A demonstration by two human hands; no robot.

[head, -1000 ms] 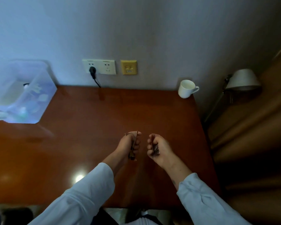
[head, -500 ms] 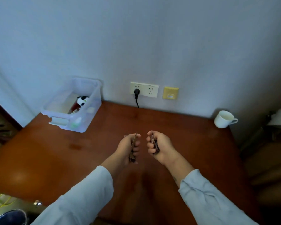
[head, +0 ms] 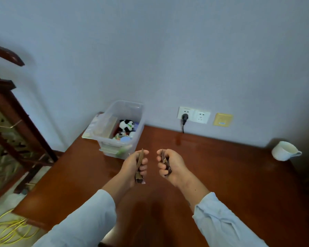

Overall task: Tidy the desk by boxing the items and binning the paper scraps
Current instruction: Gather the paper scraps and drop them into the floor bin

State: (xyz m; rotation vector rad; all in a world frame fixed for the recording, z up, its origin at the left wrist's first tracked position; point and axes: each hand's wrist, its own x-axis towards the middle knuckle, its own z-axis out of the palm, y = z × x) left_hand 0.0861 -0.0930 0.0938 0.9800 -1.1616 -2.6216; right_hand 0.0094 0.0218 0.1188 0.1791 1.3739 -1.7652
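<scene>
A glossy reddish-brown wooden desk (head: 221,175) is running along the wall, with broad polished wood showing between the hands and a white rounded mug (head: 284,151) near its back right corner. A clear, rectangular plastic box (head: 139,130) is sitting at the back left corner, holding a plush panda (head: 126,125). Over the desk's front middle, the left hand (head: 132,168) is curling tightly around a thin, stiff brown paper scrap (head: 140,158). The scrap is showing edge-on, its long axis pointing towards the wall. The right hand (head: 173,165) is fisting a shorter scrap (head: 165,162), mostly hidden.

Wooden desk (head: 212,184), clear box (head: 122,145), white mug (head: 284,151)
</scene>
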